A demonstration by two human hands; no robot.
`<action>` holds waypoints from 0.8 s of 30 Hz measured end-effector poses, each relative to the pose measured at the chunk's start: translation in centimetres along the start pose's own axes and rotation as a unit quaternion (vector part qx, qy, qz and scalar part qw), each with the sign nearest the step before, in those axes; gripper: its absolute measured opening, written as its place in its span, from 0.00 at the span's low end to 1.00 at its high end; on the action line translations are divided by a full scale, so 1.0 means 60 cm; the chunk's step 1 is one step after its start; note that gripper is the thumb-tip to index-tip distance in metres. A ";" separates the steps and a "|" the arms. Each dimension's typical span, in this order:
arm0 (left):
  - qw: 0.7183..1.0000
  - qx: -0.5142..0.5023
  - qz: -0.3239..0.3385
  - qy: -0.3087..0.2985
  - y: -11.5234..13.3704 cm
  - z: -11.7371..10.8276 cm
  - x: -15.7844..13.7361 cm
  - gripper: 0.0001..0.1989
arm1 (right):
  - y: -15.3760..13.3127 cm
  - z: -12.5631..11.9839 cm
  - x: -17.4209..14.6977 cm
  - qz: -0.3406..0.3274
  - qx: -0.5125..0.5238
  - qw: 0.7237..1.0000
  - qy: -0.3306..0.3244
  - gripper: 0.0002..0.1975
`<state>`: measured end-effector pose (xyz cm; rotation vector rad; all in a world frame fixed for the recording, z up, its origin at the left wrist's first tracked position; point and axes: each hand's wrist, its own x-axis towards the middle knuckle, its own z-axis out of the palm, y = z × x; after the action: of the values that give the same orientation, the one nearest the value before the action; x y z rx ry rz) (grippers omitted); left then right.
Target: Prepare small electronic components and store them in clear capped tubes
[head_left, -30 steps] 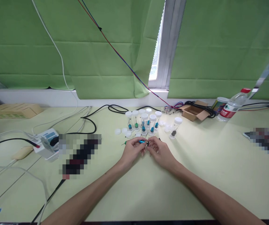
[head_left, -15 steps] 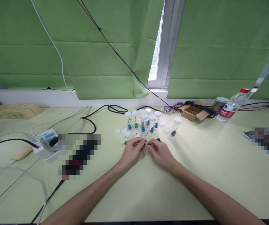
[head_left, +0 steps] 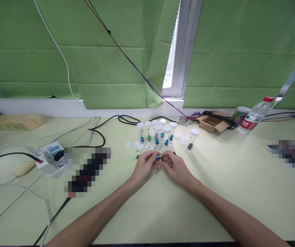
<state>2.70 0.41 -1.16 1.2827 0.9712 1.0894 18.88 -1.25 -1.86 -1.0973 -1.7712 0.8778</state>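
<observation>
My left hand [head_left: 146,164] pinches a small blue and black part [head_left: 159,157] in front of the clear tubes. From the other side, my right hand [head_left: 172,164] has its fingers closed at the black end of the same part. The part's exact kind is too small to make out. Just beyond my hands stand several clear tubes [head_left: 166,138] with white caps, holding blue or green pieces with wire stems. A small green piece [head_left: 137,157] lies beside my left hand. One tube with a dark piece [head_left: 190,145] stands apart at the right.
White round caps [head_left: 128,144] lie left of the tubes. An open cardboard box [head_left: 210,124], a can [head_left: 240,115] and a red-capped water bottle [head_left: 252,116] stand at the back right. At the left are a power adapter [head_left: 50,157] and loose cables [head_left: 103,135].
My fingers have shifted slightly, so more of the blue and black part shows between my hands. The tubes and everything else on the table have stayed put.
</observation>
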 end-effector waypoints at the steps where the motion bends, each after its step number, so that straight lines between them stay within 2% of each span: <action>1: 1.000 -0.002 0.001 0.000 0.000 0.000 0.000 0.16 | 0.000 0.000 0.000 -0.002 0.000 1.000 -0.001 0.08; 6: 1.000 0.001 0.007 -0.002 0.001 0.001 -0.001 0.16 | -0.002 -0.001 0.000 -0.006 -0.003 1.000 -0.018 0.07; 14: 1.000 0.000 0.001 0.001 0.001 0.002 -0.002 0.16 | -0.004 -0.003 0.000 -0.003 -0.035 0.999 -0.015 0.10; 24: 1.000 0.019 0.003 -0.008 -0.002 0.003 -0.003 0.15 | 0.000 -0.001 -0.001 0.008 -0.019 1.000 -0.020 0.06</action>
<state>2.82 0.18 -1.31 1.3236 0.9803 1.0681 18.92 -1.32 -1.84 -1.1269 -1.8201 0.8849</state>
